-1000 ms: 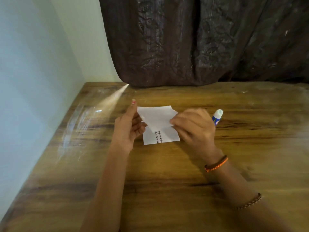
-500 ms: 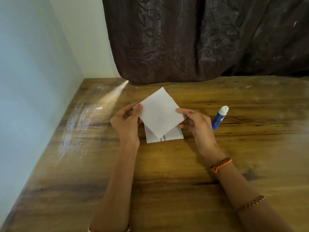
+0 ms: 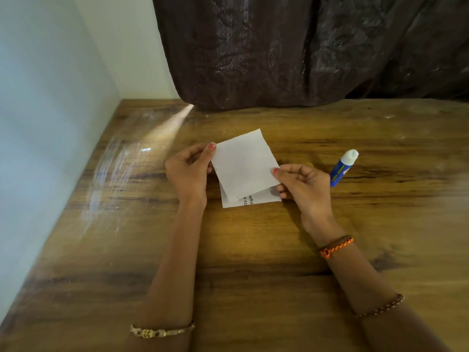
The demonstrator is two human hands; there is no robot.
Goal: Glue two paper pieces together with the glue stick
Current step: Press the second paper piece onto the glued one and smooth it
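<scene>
Left hand (image 3: 189, 171) pinches the top sheet (image 3: 245, 165) at its 9 o'clock corner, right hand (image 3: 303, 185) pinches the 4 o'clock edge — both closed on it. A second ago the sheet was curled under the right fingers; now it's flat and turned over the printed sheet (image 3: 256, 199) on the table (image 3: 253, 262), roughly lined up. Probably being placed for sticking. Glue stick (image 3: 343, 168) lies at 3 o'clock, just beside the right hand, untouched.
</scene>
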